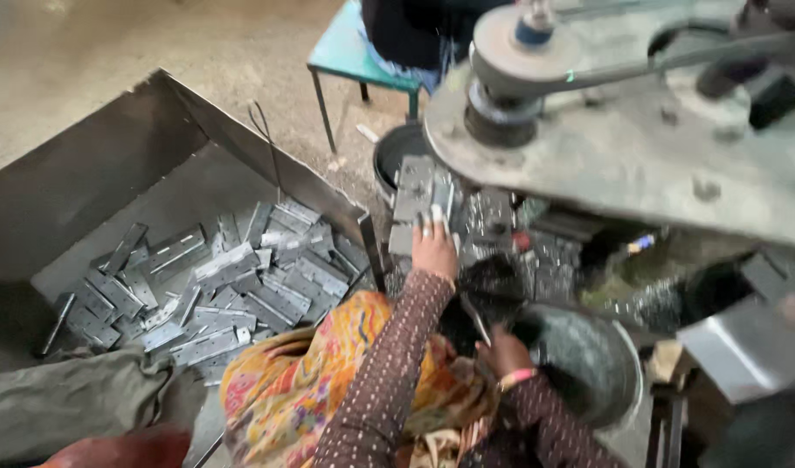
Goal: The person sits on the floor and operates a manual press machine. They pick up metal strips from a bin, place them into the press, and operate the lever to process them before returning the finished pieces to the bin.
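The left hand (434, 245), fingers flat and together, presses the stacked hinge plates (417, 192) just ahead of it, seemingly feeding the press, while the right hand (504, 352) pinches one plate (476, 319) near the metal bowl (588, 360).

Soft, even daylight fills the scene, brightest on the pale dusty concrete floor (111, 52) at upper left. The grey sheet-metal bin (77, 182) shows dull sheen without harsh glare, its lower left corner in shadow. The large grey metal machine arm (640, 147) at upper right is smeared by motion blur. The right edge, beyond the hands, is soft and dim.
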